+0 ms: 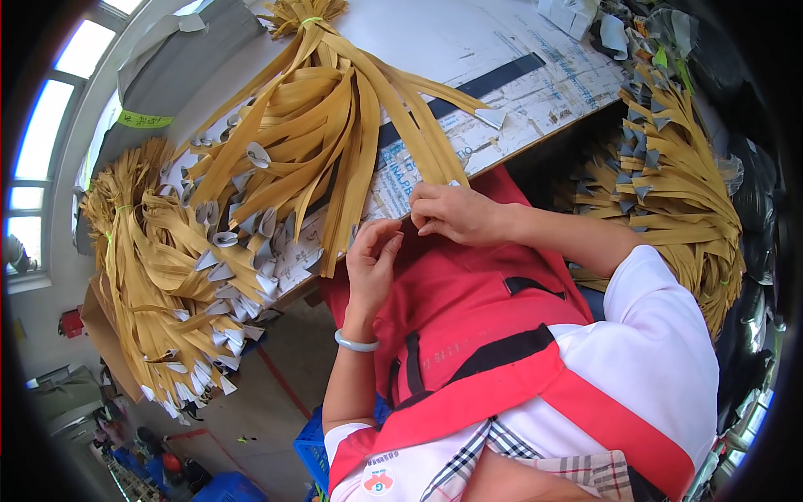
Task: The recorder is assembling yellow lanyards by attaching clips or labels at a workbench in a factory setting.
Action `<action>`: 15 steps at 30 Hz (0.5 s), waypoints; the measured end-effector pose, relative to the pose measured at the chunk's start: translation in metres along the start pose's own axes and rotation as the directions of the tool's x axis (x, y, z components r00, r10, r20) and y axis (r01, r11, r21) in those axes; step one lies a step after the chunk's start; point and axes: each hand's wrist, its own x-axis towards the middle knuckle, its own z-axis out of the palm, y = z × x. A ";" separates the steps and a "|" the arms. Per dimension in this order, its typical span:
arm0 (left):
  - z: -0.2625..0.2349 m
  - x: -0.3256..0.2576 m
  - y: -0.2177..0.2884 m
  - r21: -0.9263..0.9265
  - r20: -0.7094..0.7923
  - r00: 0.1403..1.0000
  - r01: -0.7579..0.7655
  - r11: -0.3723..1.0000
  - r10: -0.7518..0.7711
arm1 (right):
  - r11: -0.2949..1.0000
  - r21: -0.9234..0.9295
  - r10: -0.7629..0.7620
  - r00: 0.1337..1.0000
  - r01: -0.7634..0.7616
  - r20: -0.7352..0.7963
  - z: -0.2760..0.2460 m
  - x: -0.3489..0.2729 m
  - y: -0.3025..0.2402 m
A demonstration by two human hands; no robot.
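My left hand (374, 255) is closed at the table's front edge, its thumb and fingers drawn together. Whatever it pinches, if anything, is too small to name. Up and to the right, my right hand (452, 213) is closed too, fingers curled inward, and their contents are hidden. Long mustard strips (422, 138), like flat zipper tapes, run down from a tied bundle (314, 92) on the table. One strip's pale end reaches the knuckles of my right hand; whether they touch, I cannot tell. Other strip ends (339, 226) hang close to my left hand.
Another tied bundle (138, 251) with grey-white tips drapes over the table's left end. More strips (669, 201) are heaped at the right, beside black plastic bags (753, 192). White printed board (535, 100) covers the worn tabletop. A blue crate (311, 448) stands below.
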 end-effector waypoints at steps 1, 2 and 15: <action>-0.001 0.004 -0.002 -0.001 -0.001 1.000 0.001 1.000 -0.001 | 1.000 0.007 0.018 0.999 -0.018 -0.028 -0.002 0.000 -0.003; -0.002 0.007 -0.003 0.035 0.026 0.999 0.023 0.999 -0.024 | 1.000 0.009 0.019 0.999 -0.018 -0.026 -0.002 -0.001 0.000; 0.016 -0.004 -0.020 0.082 0.173 0.968 0.170 0.982 -0.182 | 0.861 -0.484 -0.063 0.977 0.157 0.204 -0.018 -0.017 0.027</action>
